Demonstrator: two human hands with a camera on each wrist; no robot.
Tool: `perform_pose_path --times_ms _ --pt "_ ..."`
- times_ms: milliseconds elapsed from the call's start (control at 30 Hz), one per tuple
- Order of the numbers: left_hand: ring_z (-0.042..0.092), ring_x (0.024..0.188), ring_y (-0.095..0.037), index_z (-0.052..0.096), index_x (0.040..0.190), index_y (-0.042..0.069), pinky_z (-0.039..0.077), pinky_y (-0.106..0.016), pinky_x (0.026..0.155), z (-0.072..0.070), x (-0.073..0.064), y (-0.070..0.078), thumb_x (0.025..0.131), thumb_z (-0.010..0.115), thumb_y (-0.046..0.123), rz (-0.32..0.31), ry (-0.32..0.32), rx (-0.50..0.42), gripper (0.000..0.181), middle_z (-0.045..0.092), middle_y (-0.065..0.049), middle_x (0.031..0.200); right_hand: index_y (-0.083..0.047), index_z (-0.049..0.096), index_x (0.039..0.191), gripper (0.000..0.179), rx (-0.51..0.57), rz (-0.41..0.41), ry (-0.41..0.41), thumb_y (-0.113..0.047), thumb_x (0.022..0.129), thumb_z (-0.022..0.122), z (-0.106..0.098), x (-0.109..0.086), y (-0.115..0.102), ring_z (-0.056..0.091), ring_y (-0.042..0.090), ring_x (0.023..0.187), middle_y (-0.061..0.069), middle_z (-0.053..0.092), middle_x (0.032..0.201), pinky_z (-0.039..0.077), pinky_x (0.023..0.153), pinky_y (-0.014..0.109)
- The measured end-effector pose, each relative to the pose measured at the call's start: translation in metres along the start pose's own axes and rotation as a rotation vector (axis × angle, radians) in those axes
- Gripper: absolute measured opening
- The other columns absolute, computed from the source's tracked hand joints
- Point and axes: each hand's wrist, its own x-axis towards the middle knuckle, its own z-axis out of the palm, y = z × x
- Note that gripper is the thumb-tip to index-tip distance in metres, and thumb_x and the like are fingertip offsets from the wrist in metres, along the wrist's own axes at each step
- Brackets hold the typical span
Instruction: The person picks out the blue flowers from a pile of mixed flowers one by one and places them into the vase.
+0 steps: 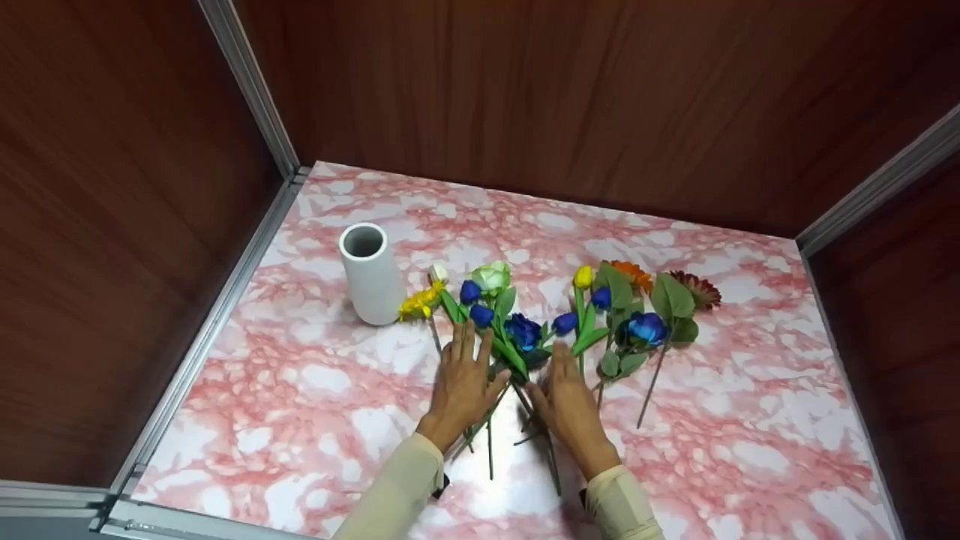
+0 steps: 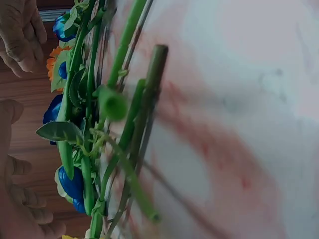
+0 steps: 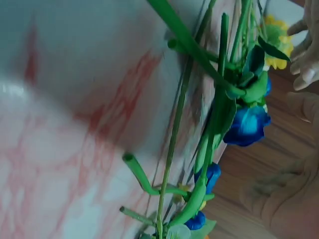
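Observation:
My left hand, fingers straight and a little spread, lies over the left part of a row of artificial flowers. Just beyond its fingertips are blue tulips, a pale green rose and a yellow flower. My right hand, also with extended fingers, is close by a blue tulip and the leaves of a yellow tulip. Between the hands sits a dark blue rose. Green stems cross near both palms, and neither hand curls round one.
A white vase stands upright at the left, its mouth up. To the right lie an orange flower, a dark red flower and another blue rose. Dark wood panels enclose the pink marbled table.

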Motion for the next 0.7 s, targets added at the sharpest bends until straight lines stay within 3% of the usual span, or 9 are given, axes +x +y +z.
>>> perform_pose_path --times_ms 167,333,500,700 --pt "0.024 0.140 -0.042 0.050 0.138 0.003 0.028 -0.053 0.108 0.005 0.000 0.001 0.095 0.053 0.047 0.044 0.028 0.016 0.062 0.035 -0.026 0.147 0.010 0.042 0.139 0.068 -0.020 -0.004 -0.052 -0.021 0.086 0.072 0.007 -0.003 -0.004 0.060 0.043 0.102 0.029 0.049 0.134 0.049 0.084 0.051" --pt "0.033 0.136 -0.039 0.055 0.134 0.003 0.031 -0.052 0.105 0.011 0.003 0.003 0.094 0.056 0.044 0.053 0.028 -0.005 0.057 0.044 -0.024 0.141 0.008 0.055 0.128 0.053 -0.056 -0.031 -0.047 -0.014 0.083 0.074 0.011 -0.002 -0.007 0.065 0.040 0.089 0.025 0.061 0.117 0.052 0.074 0.049" --pt "0.038 0.132 -0.037 0.054 0.134 0.002 0.033 -0.050 0.105 0.017 0.001 0.005 0.095 0.057 0.039 0.041 0.011 -0.084 0.055 0.047 -0.022 0.140 0.006 0.061 0.118 0.042 -0.074 -0.075 -0.037 -0.009 0.081 0.075 0.017 -0.001 -0.006 0.066 0.036 0.081 0.020 0.066 0.100 0.053 0.068 0.045" --pt "0.047 0.123 -0.033 0.058 0.129 0.001 0.037 -0.046 0.101 0.024 0.004 0.007 0.093 0.061 0.035 0.050 0.063 -0.139 0.050 0.054 -0.019 0.131 0.002 0.063 0.101 0.028 -0.081 -0.110 -0.003 -0.002 0.076 0.076 0.020 0.003 -0.002 0.064 0.033 0.069 0.014 0.064 0.081 0.051 0.059 0.044"
